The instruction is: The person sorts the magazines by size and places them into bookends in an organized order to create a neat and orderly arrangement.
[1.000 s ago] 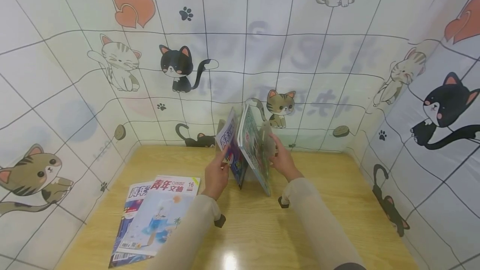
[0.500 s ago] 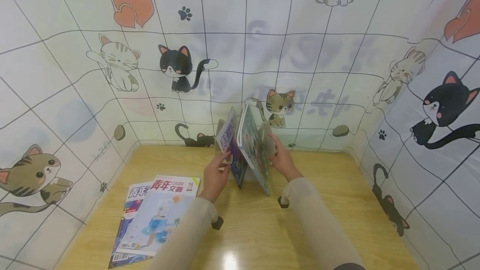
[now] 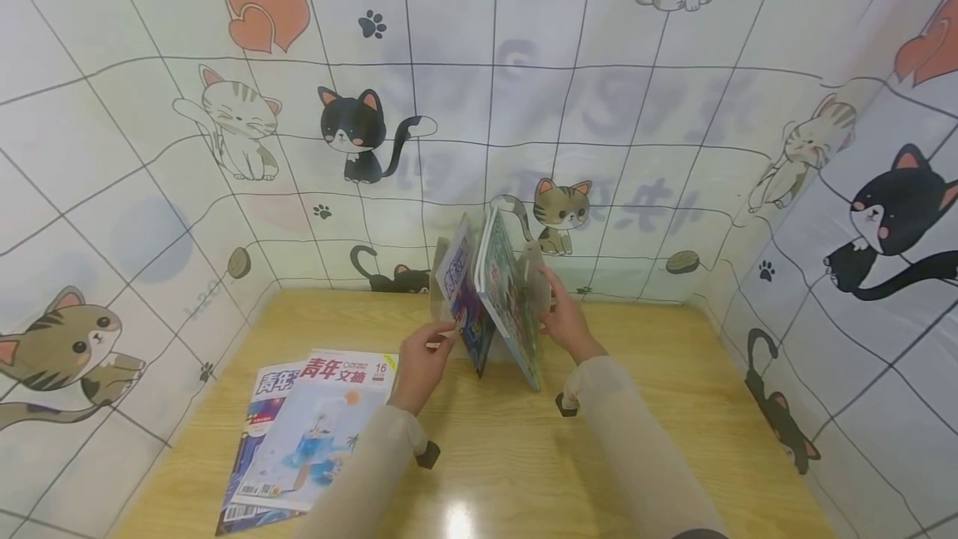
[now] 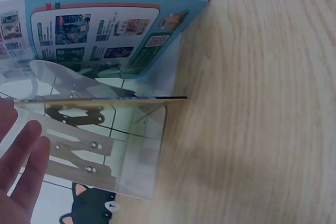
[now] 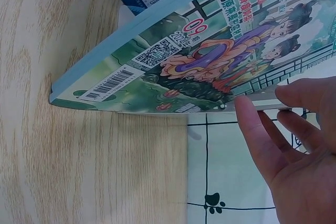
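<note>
A pale, partly see-through book stand [image 4: 147, 171] with riveted hinged strips stands at the back of the table. Inside it a thin purple-blue magazine [image 3: 469, 316] stands upright toward the left, and a thicker light-blue-edged magazine [image 3: 505, 298] leans beside it. My left hand [image 3: 421, 363] has its fingertips right at the front edge of the thin magazine; in the left wrist view its fingers [image 4: 32, 166] are spread and loosely extended. My right hand [image 3: 566, 318] grips the stand's right end panel [image 3: 535, 277] between thumb and fingers, close against the thicker magazine's cover.
Two more magazines lie overlapped on the left of the wooden table [image 3: 509, 472]: a pale blue one [image 3: 322, 431] on top and a purple one [image 3: 258, 439] beneath. A white cat-patterned wall covering [image 3: 449, 106] rises close behind the stand and at both sides.
My left hand has drawn back and down from the thin magazine's cover to its front edge. That magazine now stands a little more upright. My right hand has stayed at the stand.
</note>
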Motion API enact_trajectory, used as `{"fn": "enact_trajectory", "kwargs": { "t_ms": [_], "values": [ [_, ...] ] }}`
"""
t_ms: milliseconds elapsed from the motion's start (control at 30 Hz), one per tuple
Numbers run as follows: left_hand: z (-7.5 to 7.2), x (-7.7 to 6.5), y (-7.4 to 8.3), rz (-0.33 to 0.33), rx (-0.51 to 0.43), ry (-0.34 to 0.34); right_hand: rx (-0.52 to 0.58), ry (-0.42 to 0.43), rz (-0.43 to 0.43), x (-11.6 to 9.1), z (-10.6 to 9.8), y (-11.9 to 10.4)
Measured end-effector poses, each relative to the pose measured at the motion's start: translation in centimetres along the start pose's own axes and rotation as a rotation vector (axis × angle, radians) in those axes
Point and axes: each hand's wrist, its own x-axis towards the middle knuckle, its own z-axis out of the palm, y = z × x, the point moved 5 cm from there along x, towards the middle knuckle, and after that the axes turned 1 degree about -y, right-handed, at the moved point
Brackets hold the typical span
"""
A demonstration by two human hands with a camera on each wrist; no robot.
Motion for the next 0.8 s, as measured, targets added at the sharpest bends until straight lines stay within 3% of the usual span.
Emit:
{"fn": "enact_trajectory", "kwargs": {
  "t_ms": [233,567,800],
  "values": [
    [-0.4,-0.6,-1.3,-0.126,-0.003,0.005,0.007,0.001,-0.014,-0.2,-0.1,-0.2],
    [-1.8,-0.5,-2.0,-0.134,0.028,0.084,0.015,-0.017,-0.002,-0.2,-0.2,-0.2],
    [-3.4,0.0,-2.4,-0.119,0.1,0.074,-0.034,-0.017,0.005,-0.1,-0.2,0.0]
  ]
}}
